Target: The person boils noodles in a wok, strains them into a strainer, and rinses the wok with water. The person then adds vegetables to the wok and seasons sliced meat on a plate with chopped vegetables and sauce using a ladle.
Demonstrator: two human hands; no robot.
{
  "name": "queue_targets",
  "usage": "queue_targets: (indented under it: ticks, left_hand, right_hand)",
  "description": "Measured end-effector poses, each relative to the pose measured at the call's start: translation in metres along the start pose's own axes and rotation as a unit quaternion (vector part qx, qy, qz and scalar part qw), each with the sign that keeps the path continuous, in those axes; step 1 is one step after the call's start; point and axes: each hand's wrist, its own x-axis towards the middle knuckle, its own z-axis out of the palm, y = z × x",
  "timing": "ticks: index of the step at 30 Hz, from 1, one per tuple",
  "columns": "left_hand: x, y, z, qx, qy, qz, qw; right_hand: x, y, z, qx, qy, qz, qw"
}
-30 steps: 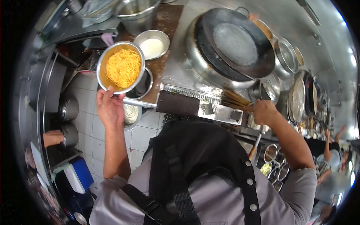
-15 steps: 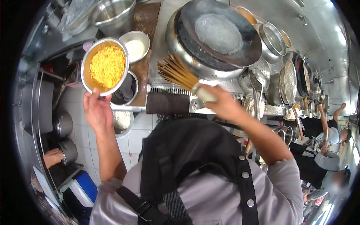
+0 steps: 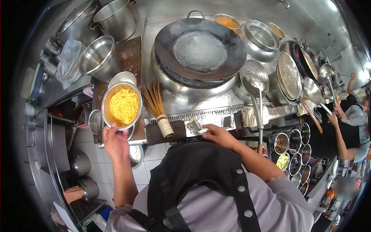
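My left hand (image 3: 116,145) grips the rim of a metal bowl (image 3: 105,112) that holds yellow noodles (image 3: 124,106). The bowl is above the counter's left side, in front of a second bowl (image 3: 123,77). My right hand (image 3: 221,137) is at the stove's front edge, its fingers closed by a small metal fitting (image 3: 195,125); what they hold there is hard to make out. To its left lies a bamboo wok brush (image 3: 165,125), bristles toward the stove. Behind them a black wok (image 3: 164,48) sits on the round burner with bubbling, steaming liquid (image 3: 200,50) in it.
Strainers (image 3: 290,75) and a ladle (image 3: 255,83) stand right of the wok. Several ingredient pots (image 3: 295,164) are at the lower right. Large metal pots (image 3: 116,19) stand at the back left. Other people (image 3: 353,120) work at far right.
My right hand has let go of the wok brush, which now lies on the stove's front edge, and has moved down to the fitting there. My left hand still holds the noodle bowl.
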Motion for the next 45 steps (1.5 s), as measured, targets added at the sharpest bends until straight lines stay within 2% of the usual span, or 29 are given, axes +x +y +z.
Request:
queue_targets:
  ticks: [1, 2, 4, 5, 6, 7, 8, 10, 11, 13, 14, 16, 18, 19, 21, 22, 24, 27, 32, 34, 35, 36, 37, 38, 39, 41, 42, 43, 45]
  left_hand:
    - [0.0, -0.004, 0.01, -0.001, -0.005, 0.001, 1.0]
    - [0.0, -0.007, 0.022, -0.002, -0.006, -0.006, 1.0]
    - [-0.002, -0.012, 0.051, -0.006, -0.01, -0.01, 1.0]
    - [0.0, -0.015, 0.063, -0.004, -0.015, -0.005, 1.0]
    - [0.003, -0.021, 0.072, -0.007, -0.032, -0.004, 0.999]
    - [0.004, -0.025, 0.084, -0.009, -0.048, -0.003, 0.999]
    - [0.004, -0.028, 0.099, -0.012, -0.054, 0.005, 0.998]
    - [0.005, -0.03, 0.134, -0.01, -0.058, 0.018, 0.998]
    - [0.005, -0.032, 0.149, -0.009, -0.058, 0.028, 0.998]
    - [0.013, -0.035, 0.173, 0.003, -0.058, 0.035, 0.998]
    - [0.018, -0.038, 0.182, -0.001, -0.076, 0.034, 0.997]
    - [0.029, -0.048, 0.198, -0.004, -0.099, 0.035, 0.995]
    - [0.036, -0.055, 0.212, -0.002, -0.104, 0.03, 0.994]
    - [0.041, -0.056, 0.217, 0.0, -0.106, 0.023, 0.994]
    - [0.043, -0.06, 0.224, 0.009, -0.11, 0.029, 0.993]
    - [0.045, -0.061, 0.227, 0.016, -0.116, 0.032, 0.993]
    - [0.05, -0.064, 0.233, 0.042, -0.127, 0.036, 0.99]
    - [0.067, -0.072, 0.243, 0.1, -0.135, 0.027, 0.985]
    - [0.115, -0.106, 0.266, 0.212, -0.135, 0.003, 0.968]
    - [0.141, -0.128, 0.276, 0.357, -0.158, 0.045, 0.92]
    - [0.152, -0.14, 0.282, 0.357, -0.164, 0.043, 0.919]
    - [0.164, -0.151, 0.288, 0.496, -0.173, 0.2, 0.827]
    - [0.163, -0.153, 0.297, 0.607, -0.172, 0.348, 0.693]
    - [0.162, -0.154, 0.305, 0.639, -0.17, 0.383, 0.645]
    - [0.159, -0.155, 0.312, 0.637, -0.173, 0.385, 0.645]
    - [0.159, -0.158, 0.325, 0.66, -0.199, 0.404, 0.602]
    - [0.177, -0.163, 0.324, 0.657, -0.213, 0.449, 0.567]
    - [0.18, -0.158, 0.331, 0.654, -0.216, 0.451, 0.568]
    - [0.186, -0.143, 0.347, 0.67, -0.21, 0.517, 0.49]
  right_hand:
    - [-0.031, 0.013, -0.015, 0.011, 0.033, 0.053, 0.998]
    - [-0.063, 0.036, -0.024, -0.013, 0.109, 0.046, 0.993]
    - [-0.142, 0.079, -0.035, 0.119, 0.154, 0.088, 0.977]
    - [-0.182, 0.061, -0.049, -0.052, 0.11, 0.189, 0.974]
    - [-0.225, 0.169, -0.046, -0.086, 0.061, 0.225, 0.969]
    - [-0.267, 0.18, -0.047, -0.024, 0.037, 0.207, 0.977]
    - [-0.287, 0.054, -0.058, 0.143, 0.081, 0.306, 0.938]
    - [-0.329, 0.024, -0.07, 0.291, 0.126, 0.274, 0.908]
    - [-0.341, 0.016, -0.08, 0.291, 0.123, 0.271, 0.909]
    - [-0.357, 0.012, -0.095, 0.394, 0.078, 0.237, 0.884]
    - [-0.356, 0.025, -0.102, 0.397, 0.078, 0.234, 0.884]
    - [-0.342, 0.057, -0.114, 0.09, 0.079, 0.154, 0.981]
    - [-0.307, 0.067, -0.113, 0.138, 0.246, 0.185, 0.941]
    - [-0.293, 0.075, -0.112, 0.137, 0.242, 0.186, 0.942]
    - [-0.261, 0.112, -0.106, 0.045, 0.342, 0.124, 0.93]
    - [-0.244, 0.145, -0.102, 0.046, 0.338, 0.12, 0.932]
    - [-0.222, 0.217, -0.089, -0.008, 0.405, 0.075, 0.911]
    - [-0.209, 0.273, -0.076, 0.07, 0.4, 0.117, 0.906]
    - [-0.189, 0.304, -0.073, 0.149, 0.399, 0.133, 0.895]
    - [-0.211, 0.242, -0.083, 0.147, 0.406, 0.139, 0.891]
    - [-0.226, 0.209, -0.087, 0.143, 0.411, 0.144, 0.889]
    - [-0.236, 0.2, -0.085, 0.145, 0.415, 0.145, 0.886]
    - [-0.246, 0.194, -0.08, 0.125, 0.431, 0.13, 0.884]
    - [-0.254, 0.187, -0.077, 0.104, 0.445, 0.115, 0.882]
    - [-0.262, 0.174, -0.075, 0.105, 0.448, 0.116, 0.88]
    - [-0.275, 0.153, -0.071, 0.189, 0.462, 0.056, 0.864]
    - [-0.281, 0.156, -0.069, 0.188, 0.464, 0.028, 0.865]
    - [-0.284, 0.151, -0.07, 0.189, 0.468, 0.029, 0.863]
    - [-0.292, 0.133, -0.078, 0.12, 0.457, 0.041, 0.88]
